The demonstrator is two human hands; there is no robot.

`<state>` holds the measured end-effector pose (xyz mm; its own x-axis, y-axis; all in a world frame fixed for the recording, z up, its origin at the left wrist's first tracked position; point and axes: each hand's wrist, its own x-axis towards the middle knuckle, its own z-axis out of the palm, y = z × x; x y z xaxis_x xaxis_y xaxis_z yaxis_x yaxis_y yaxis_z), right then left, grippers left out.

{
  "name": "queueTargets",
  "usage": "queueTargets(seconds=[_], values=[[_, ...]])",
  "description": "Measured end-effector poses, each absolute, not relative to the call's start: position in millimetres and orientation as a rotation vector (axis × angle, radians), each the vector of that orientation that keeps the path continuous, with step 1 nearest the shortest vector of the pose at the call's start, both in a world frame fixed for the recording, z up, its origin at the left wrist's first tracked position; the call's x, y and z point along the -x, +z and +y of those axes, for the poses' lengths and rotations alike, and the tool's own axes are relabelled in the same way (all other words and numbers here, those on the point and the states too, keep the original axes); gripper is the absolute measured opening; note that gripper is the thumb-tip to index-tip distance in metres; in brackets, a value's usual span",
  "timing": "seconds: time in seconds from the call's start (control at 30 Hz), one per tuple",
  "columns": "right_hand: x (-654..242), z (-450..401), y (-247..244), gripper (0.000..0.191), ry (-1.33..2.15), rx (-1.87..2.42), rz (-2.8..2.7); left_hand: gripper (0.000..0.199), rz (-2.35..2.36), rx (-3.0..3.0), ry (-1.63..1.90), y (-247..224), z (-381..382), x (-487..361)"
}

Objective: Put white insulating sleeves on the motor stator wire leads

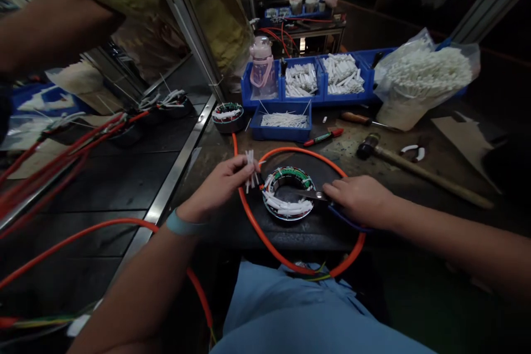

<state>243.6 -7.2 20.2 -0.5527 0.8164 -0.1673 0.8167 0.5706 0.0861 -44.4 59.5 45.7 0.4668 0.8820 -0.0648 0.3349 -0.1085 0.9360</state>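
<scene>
**Hands at a wound ring on the workbench**

The left hand (222, 182) pinches a small bundle of white strips (250, 170) between thumb and fingertips, holding it just beside the left rim of the wound ring (289, 193). The ring lies flat on the dark bench (232, 221), its upper arc showing green and white windings, its lower arc packed with white strips. The right hand (359, 199) rests palm-down at the ring's right side, fingers closed over the blue handle of a pair of scissors (313, 194) whose blades point left across the ring's opening. An orange cable (253, 221) loops around ring and hands.

Behind, blue bins (305, 99) hold white tubes; a shallow blue tray (282, 121) holds thin white strips. A second wound ring (227, 116) sits left of the tray, with a pink bottle (262, 66) behind it. A red marker (323, 136), a hammer (398, 160) and a plastic bag of white tubes (423, 77) lie to the right. Another person's arm (50, 27) crosses the upper left.
</scene>
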Motion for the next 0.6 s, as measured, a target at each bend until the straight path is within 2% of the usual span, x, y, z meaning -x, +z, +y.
queueTargets(seconds=[0.17, 0.23, 0.33, 0.4, 0.47, 0.5, 0.57, 0.6], values=[[-315.9, -10.2, -0.4, 0.039, -0.109, -2.069, 2.251, 0.027, 1.113, -1.646, 1.028, 40.8, 113.7, 26.9], [-338.9, -4.7, -5.6, 0.048, -0.183, -2.208, 2.065, 0.023, 1.200, -1.736, 1.148, 42.0, 152.7, 5.1], [-352.0, 5.6, -8.3, 0.055, -0.166, -2.223, 2.006, 0.023, 1.421, -2.013, 0.981, 44.4, 207.3, -26.3], [-349.0, 4.9, -9.8, 0.057, -0.009, -2.192, 2.090, 0.035, 1.479, -2.097, 0.903, 45.8, 224.1, -37.2], [-342.8, -9.1, -15.8, 0.052, 0.100, -2.245, 2.156, 0.040, 1.458, -2.145, 0.904, 48.1, 214.7, -38.3], [-340.2, -22.0, -21.5, 0.045, 0.063, -2.291, 2.180, 0.035, 1.394, -2.190, 0.886, 49.9, 199.5, -36.1], [-336.7, -57.6, -37.9, 0.030, -0.199, -2.327, 2.261, 0.023, 1.144, -2.324, 0.764, 53.7, 152.0, -28.7], [-335.5, -78.2, -47.7, 0.024, -0.398, -2.267, 2.330, 0.025, 0.969, -2.403, 0.623, 54.7, 123.0, -24.4]])
